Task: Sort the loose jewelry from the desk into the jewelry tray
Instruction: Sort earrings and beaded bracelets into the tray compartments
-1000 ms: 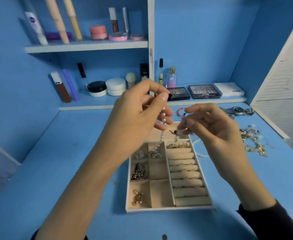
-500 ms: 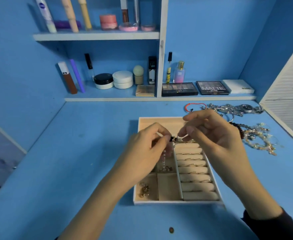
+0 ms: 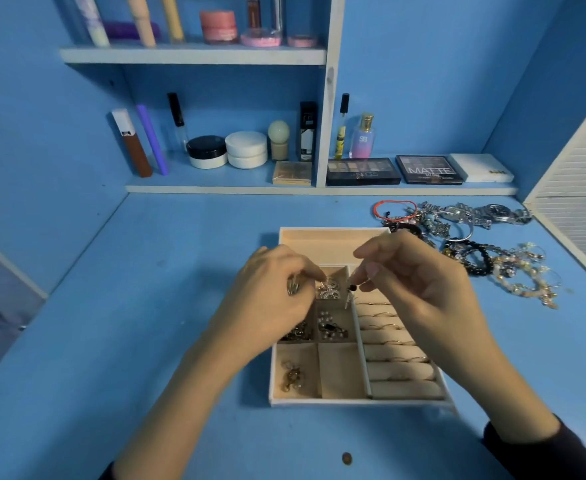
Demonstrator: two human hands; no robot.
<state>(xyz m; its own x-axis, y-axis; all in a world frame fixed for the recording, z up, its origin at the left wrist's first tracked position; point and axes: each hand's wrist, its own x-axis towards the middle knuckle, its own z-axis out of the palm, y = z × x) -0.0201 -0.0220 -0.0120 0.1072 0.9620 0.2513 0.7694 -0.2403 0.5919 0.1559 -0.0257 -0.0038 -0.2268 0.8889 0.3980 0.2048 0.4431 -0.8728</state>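
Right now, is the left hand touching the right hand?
Apart. The head view shows a clear gap between the left hand and the right hand, which pinches a small black clasp over the jewelry tray.

Tiny black item (image 3: 352, 288), perhaps clasp

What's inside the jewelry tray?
Gold earrings front left, pearl pieces and silver charms in middle cells, rings on right rolls. The left hand covers other cells; the right hand, pinching a small black piece, hides some rolls.
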